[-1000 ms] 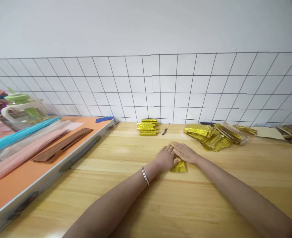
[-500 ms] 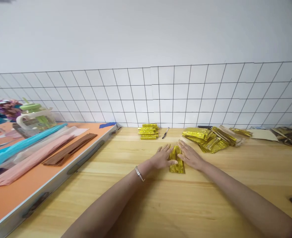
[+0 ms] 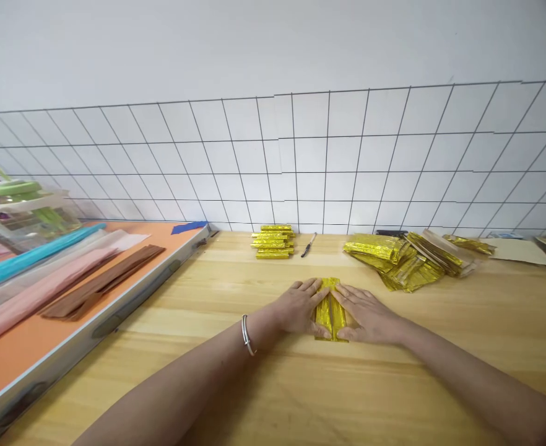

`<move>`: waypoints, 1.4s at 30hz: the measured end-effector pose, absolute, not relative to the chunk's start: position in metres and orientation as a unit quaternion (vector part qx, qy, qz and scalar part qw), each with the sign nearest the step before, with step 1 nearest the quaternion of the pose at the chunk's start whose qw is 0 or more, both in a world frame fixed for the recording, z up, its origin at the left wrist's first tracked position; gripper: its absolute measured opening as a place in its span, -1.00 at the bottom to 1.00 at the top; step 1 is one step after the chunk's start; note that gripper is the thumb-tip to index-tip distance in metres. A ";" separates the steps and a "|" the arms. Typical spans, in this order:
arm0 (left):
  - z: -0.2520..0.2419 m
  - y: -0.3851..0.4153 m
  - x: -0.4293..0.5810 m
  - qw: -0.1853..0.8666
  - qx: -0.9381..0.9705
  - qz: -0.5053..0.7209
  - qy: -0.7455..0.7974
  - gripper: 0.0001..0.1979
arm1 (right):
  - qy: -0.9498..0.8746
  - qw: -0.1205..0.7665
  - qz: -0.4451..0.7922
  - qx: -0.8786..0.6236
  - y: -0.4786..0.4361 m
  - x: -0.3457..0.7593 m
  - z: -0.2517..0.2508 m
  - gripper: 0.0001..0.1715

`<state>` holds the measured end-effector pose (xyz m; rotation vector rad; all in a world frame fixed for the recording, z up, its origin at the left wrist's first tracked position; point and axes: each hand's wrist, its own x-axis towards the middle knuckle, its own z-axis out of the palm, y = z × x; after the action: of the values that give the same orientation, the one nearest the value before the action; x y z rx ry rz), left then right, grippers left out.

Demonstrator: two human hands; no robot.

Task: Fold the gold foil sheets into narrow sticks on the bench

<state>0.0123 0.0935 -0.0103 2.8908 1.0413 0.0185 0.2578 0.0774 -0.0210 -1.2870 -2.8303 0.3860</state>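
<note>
On the wide pale wooden worktop (image 3: pixel 394 384), a long orange board (image 3: pixel 31 353) lies along the left edge, with pink, brown and blue paper strips on it. Near the back edge on the right sits a loose heap of shiny gold foil sheets (image 3: pixel 403 257). In the middle of the back edge is a small neat stack of folded gold foil bars (image 3: pixel 273 241), with a dark pen (image 3: pixel 309 244) just beside it. In the middle of the worktop, the left hand (image 3: pixel 296 306) and the right hand (image 3: pixel 368 316) lie flat on one folded gold foil piece (image 3: pixel 331 310). The fingers are straight and close together, pressing down from each side, not pinching. The foil's two sides meet in a line down its middle. It looks like only a few pieces are done, and the big heap is left.
</note>
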 end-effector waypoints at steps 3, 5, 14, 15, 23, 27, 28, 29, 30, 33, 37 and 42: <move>-0.012 0.102 0.013 0.034 0.936 -0.010 0.350 0.11 | -0.897 -0.013 0.138 -0.420 0.091 0.259 -0.021 0.27; -0.017 0.106 0.013 0.034 0.935 -0.007 0.354 0.13 | -0.899 0.001 0.137 -0.417 0.096 0.259 -0.025 0.32; -0.024 0.106 0.013 0.068 0.925 -0.002 0.373 0.16 | -0.902 0.033 0.156 -0.401 0.097 0.259 -0.028 0.33; -0.021 0.107 0.013 0.076 0.924 -0.003 0.375 0.16 | -0.901 0.035 0.160 -0.401 0.096 0.260 -0.024 0.33; -0.002 0.090 -0.015 0.075 0.942 0.093 0.314 -0.35 | -0.918 0.112 0.007 -0.380 0.060 0.274 -0.002 -0.32; 0.000 0.073 -0.020 -0.012 0.980 0.104 0.169 -0.61 | -0.946 0.097 -0.103 -0.292 0.034 0.265 -0.005 -0.47; 0.001 0.070 -0.018 -0.028 0.984 0.106 0.139 -0.62 | -0.951 0.089 -0.114 -0.274 0.029 0.262 -0.005 -0.47; 0.001 0.068 -0.016 -0.042 0.986 0.110 0.116 -0.64 | -0.954 0.083 -0.123 -0.260 0.026 0.258 -0.005 -0.47; 0.001 0.066 -0.014 -0.054 0.987 0.114 0.101 -0.65 | -0.956 0.081 -0.130 -0.250 0.024 0.256 -0.005 -0.49; 0.001 0.065 -0.010 -0.073 0.987 0.122 0.080 -0.69 | -0.956 0.098 -0.136 -0.241 0.023 0.252 -0.006 -0.51; -0.002 0.066 -0.010 -0.070 0.983 0.141 0.089 -0.72 | -0.951 0.139 -0.115 -0.252 0.029 0.257 -0.012 -0.52; -0.007 0.066 -0.012 -0.029 0.981 0.149 0.121 -0.71 | -0.948 0.151 -0.090 -0.263 0.034 0.262 -0.022 -0.56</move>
<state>-0.0120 0.0657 -0.0072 3.1406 0.3864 0.4786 0.2618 0.0344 -0.0223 -0.7553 -2.7228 -0.2598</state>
